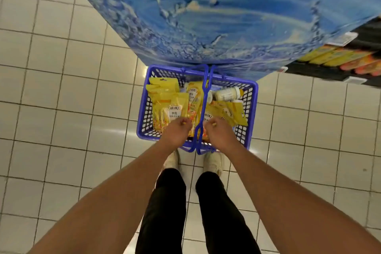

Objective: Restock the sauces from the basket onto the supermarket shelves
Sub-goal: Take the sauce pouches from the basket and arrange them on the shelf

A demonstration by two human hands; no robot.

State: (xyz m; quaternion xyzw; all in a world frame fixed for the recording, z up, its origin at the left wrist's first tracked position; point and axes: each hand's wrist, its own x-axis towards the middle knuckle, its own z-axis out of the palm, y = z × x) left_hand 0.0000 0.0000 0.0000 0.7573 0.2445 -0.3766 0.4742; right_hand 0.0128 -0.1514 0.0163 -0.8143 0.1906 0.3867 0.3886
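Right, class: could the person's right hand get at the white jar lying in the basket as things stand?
Probably yes: the white jar lies uncovered among the yellow pouches, right of the handles, beyond the right hand, though that hand seems to pinch a pouch.

The basket [254, 97] is sitting on the floor [61, 88], just before the person's shoes [172, 161] and right up against the display panel [206, 16] behind it. Its handles [204, 97] are lying together along the middle. Pouches [169, 107] are lying in the basket on both sides of them, and a jar [227, 94] is lying on its side in the far right part. The left hand [175, 134] and right hand [219, 134] are reaching over the near end, one on each side of the handles. Shelves [340, 57] are standing to the panel's right.
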